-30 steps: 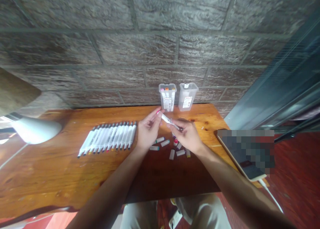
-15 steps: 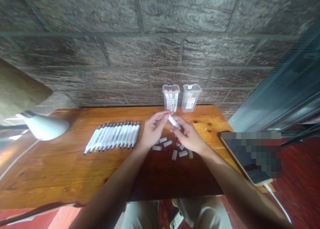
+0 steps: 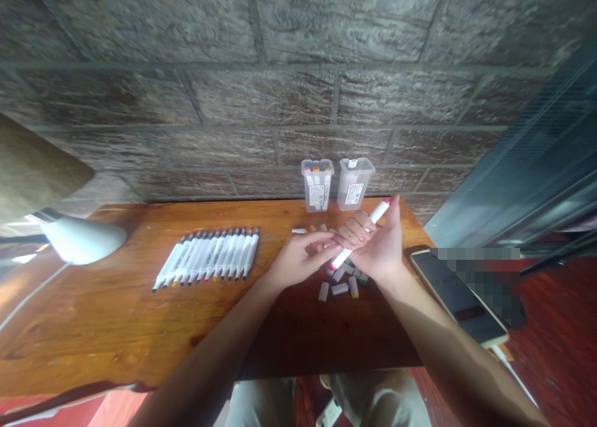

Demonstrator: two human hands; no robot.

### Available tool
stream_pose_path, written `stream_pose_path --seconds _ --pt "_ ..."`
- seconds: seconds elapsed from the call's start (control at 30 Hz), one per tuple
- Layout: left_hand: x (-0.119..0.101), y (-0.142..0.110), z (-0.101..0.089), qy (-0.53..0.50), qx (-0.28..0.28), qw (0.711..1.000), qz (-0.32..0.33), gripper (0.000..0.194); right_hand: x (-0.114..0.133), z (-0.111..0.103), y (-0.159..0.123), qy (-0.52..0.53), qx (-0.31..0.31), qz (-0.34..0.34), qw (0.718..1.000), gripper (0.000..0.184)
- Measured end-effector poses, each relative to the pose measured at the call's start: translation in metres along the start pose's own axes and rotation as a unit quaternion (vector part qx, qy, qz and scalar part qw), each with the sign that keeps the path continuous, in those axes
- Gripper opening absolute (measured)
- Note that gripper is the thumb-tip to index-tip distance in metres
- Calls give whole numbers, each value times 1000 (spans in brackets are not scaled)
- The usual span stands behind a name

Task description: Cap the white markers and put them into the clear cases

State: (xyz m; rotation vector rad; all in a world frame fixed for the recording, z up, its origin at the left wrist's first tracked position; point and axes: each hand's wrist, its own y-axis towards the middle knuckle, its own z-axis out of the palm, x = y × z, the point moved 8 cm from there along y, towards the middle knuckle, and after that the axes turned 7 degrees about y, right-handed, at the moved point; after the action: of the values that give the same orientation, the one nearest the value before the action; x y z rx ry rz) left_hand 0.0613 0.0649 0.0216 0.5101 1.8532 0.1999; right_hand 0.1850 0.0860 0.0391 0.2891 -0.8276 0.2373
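White marker (image 3: 379,212), pink at both ends, held aslant above the desk (image 3: 186,327); upper end points away and to the right. Right hand (image 3: 386,247) has it, palm turned up, fingers curled across the barrel, thumb raised near the upper end. Left hand (image 3: 295,262) alongside, fingers and thumb drawn together by the barrel's lower part; cannot tell whether they pinch anything.

Beneath and near the hands: loose marker caps (image 3: 323,291), scattered at mixed angles, some hidden. To the left, a slanting row of white markers (image 3: 208,256), side by side, dark ends away from the person. By the brick wall (image 3: 209,97), two translucent plastic cases: left case (image 3: 317,196) with upright markers, pink, orange and yellow tops; right case (image 3: 354,191) just beside it.

Farther out: lamp (image 3: 84,240) at far left; phone (image 3: 461,299) with white cable at the right edge.

Risks, as judged: loose curl with thumb off the barrel could let the marker roll out and scatter caps. Low wrist or sleeveless forearm sweep could nudge caps or the row. Similar caps, jumbled, invite a colour mix-up.
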Motion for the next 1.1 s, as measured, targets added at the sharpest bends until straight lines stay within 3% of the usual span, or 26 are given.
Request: stream_pose_path --seconds 0.27,0.4,0.6,0.97,1.1 --pt "-11 -4 13 113 78 989 56 16 -3 -4 -1 57 0 4 998 72" --pt "-8 -5 15 162 88 980 70 17 -5 -4 -3 130 -15 15 991 70" --pt "-7 -6 15 181 90 977 60 20 -6 1 -4 219 12 22 975 65" --pt "-7 -6 16 180 84 979 52 22 -7 5 0 195 11 21 981 62" --pt "-6 -2 2 156 29 987 35 19 9 -13 5 117 -79 -55 988 46"
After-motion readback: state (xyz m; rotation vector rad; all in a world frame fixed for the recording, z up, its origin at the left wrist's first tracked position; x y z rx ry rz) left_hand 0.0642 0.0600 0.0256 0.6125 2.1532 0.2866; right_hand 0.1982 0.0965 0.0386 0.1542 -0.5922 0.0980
